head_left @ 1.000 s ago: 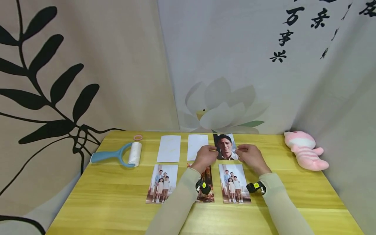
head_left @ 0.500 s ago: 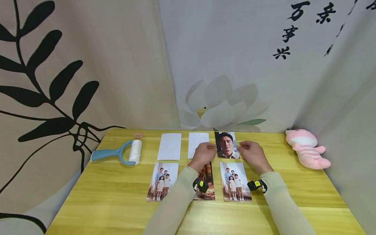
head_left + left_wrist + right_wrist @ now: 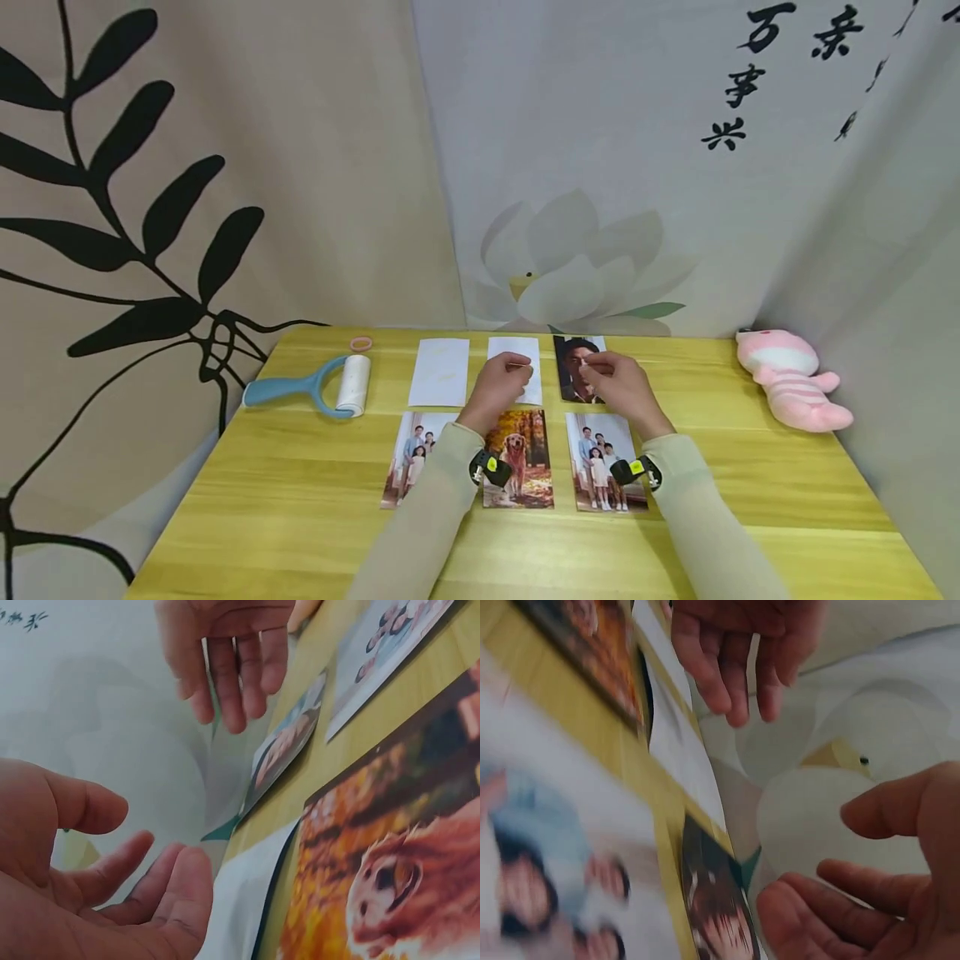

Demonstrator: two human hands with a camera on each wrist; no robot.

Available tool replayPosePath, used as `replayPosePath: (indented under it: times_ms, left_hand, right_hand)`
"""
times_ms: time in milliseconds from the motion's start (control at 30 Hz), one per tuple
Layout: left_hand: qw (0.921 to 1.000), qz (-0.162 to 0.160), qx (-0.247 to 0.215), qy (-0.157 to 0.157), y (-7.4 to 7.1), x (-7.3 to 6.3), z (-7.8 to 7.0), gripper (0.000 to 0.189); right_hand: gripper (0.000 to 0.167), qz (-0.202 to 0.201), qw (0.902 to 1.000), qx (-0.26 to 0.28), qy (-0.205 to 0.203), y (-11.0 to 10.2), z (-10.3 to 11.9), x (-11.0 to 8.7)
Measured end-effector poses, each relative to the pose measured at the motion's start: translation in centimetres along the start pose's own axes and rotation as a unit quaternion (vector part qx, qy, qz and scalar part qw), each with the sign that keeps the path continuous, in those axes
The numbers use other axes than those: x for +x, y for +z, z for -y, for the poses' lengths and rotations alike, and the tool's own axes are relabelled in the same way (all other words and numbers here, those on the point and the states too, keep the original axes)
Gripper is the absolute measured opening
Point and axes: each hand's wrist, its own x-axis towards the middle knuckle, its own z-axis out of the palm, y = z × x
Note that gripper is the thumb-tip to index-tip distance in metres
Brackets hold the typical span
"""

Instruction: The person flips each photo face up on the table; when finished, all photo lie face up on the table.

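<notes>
My left hand (image 3: pixel 493 392) hovers over the middle white card (image 3: pixel 529 347), partly covering it in the head view. My right hand (image 3: pixel 628 393) is above the portrait photo (image 3: pixel 567 377) and hides its right part. In both wrist views, thumb and fingers stand apart, relaxed, with nothing between them. Below the white card lies a photo of a golden dog (image 3: pixel 517 458) among autumn leaves. A family photo (image 3: pixel 596 454) is under the portrait, partly behind my right wrist. Another family photo (image 3: pixel 405 458) lies at left, partly hidden by my left sleeve, beneath a second white card (image 3: pixel 438 372).
On the table's (image 3: pixel 300 492) left are a blue-handled lint roller (image 3: pixel 300 389) with a white roll and a small pink ring (image 3: pixel 361 343). A pink-and-white plush toy (image 3: pixel 791 379) lies at the right. Printed curtains (image 3: pixel 337 167) hang behind the table.
Both hands have left the sides of the portrait photo. My left hand moved left, uncovering the dog photo; my right hand moved left over the portrait. The head view shifted slightly.
</notes>
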Motion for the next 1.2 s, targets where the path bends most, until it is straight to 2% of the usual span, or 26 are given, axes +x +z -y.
replayPosePath:
  times_ms: [133, 333, 533, 800, 1067, 1200]
  left_hand:
    - [0.9997, -0.018, 0.019, -0.004, -0.8, 0.0, -0.2, 0.037]
    - [0.9986, -0.034, 0.039, -0.012, -1.9, 0.1, 0.1, 0.040]
    - [0.9985, -0.037, 0.017, -0.035, -3.0, -0.2, 0.7, 0.053]
    - [0.9965, -0.020, -0.007, -0.081, -3.8, -0.5, 1.4, 0.063]
    - [0.9940, -0.021, -0.038, -0.100, -3.7, -0.2, 1.5, 0.065]
    - [0.9921, -0.034, -0.061, -0.104, -3.8, 0.0, 1.4, 0.062]
  right_hand:
    - [0.045, 0.011, 0.9988, 0.046, -0.012, 1.5, 1.0, 0.2]
    - [0.047, 0.043, 0.9952, 0.085, -0.022, 3.6, 1.6, 1.0]
    - [0.050, 0.080, 0.9915, 0.101, -0.013, 4.8, 1.8, 1.4]
    - [0.057, 0.118, 0.9907, 0.068, -0.001, 5.4, 2.4, 1.0]
    - [0.058, 0.127, 0.9878, 0.088, 0.022, 5.9, 2.4, 1.0]
    - [0.057, 0.125, 0.9873, 0.095, 0.021, 6.1, 2.6, 1.0]
